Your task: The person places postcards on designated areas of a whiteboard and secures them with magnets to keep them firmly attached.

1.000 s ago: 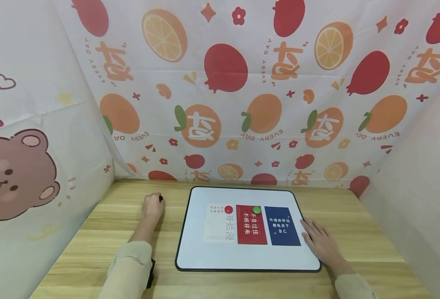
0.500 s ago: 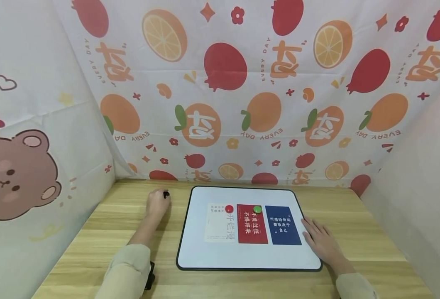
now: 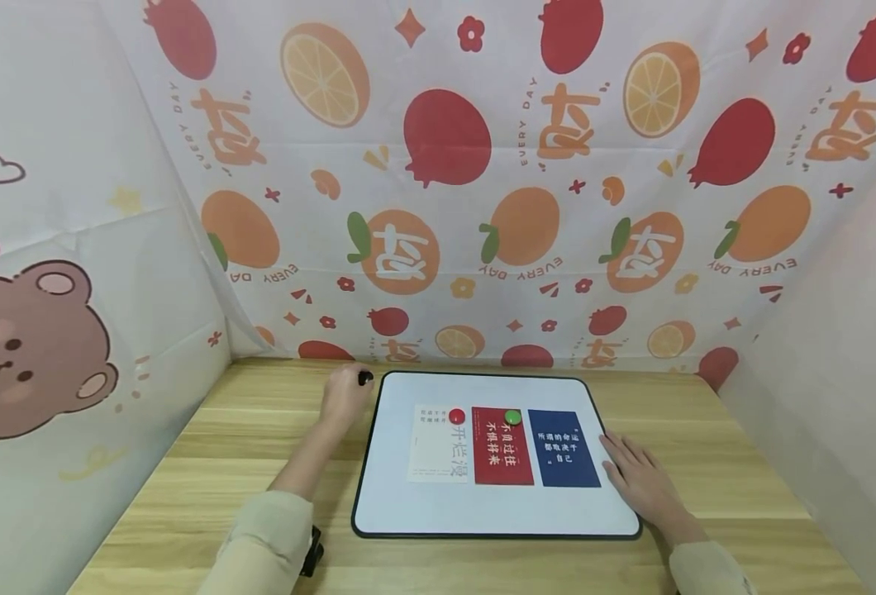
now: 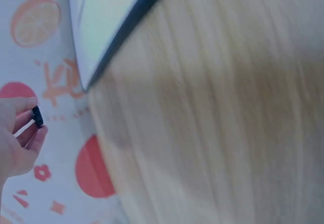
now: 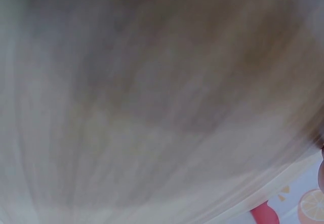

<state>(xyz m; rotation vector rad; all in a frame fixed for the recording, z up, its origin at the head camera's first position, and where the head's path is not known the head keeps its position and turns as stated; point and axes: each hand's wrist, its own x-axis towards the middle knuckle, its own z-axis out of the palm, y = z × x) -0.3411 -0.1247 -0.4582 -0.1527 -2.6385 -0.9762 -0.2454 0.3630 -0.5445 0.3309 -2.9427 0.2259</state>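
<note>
My left hand [image 3: 341, 401] pinches a small black round magnet [image 3: 365, 378] between thumb and fingertips, just left of the whiteboard's upper left corner. In the left wrist view the black magnet [image 4: 37, 116] shows edge-on at the fingertips. The black-framed whiteboard [image 3: 512, 516] lies flat on the table. On it are a white card [image 3: 434, 459] under a red magnet [image 3: 456, 416], a red card [image 3: 505, 473] under a green magnet [image 3: 512, 417], and a blue card [image 3: 564, 473] with no magnet on it. My right hand [image 3: 640, 481] rests with extended fingers on the board's right edge.
The wooden table [image 3: 185, 496] runs back to a fruit-print cloth [image 3: 445, 248] hanging upright behind it. A bear-print cloth [image 3: 29, 347] closes the left side and a plain pale wall [image 3: 840, 355] the right. A black device [image 3: 311, 552] sits at my left wrist.
My left hand has moved right with the black magnet, from the table at the left to the board's upper left corner. My right hand has stayed on the board's edge.
</note>
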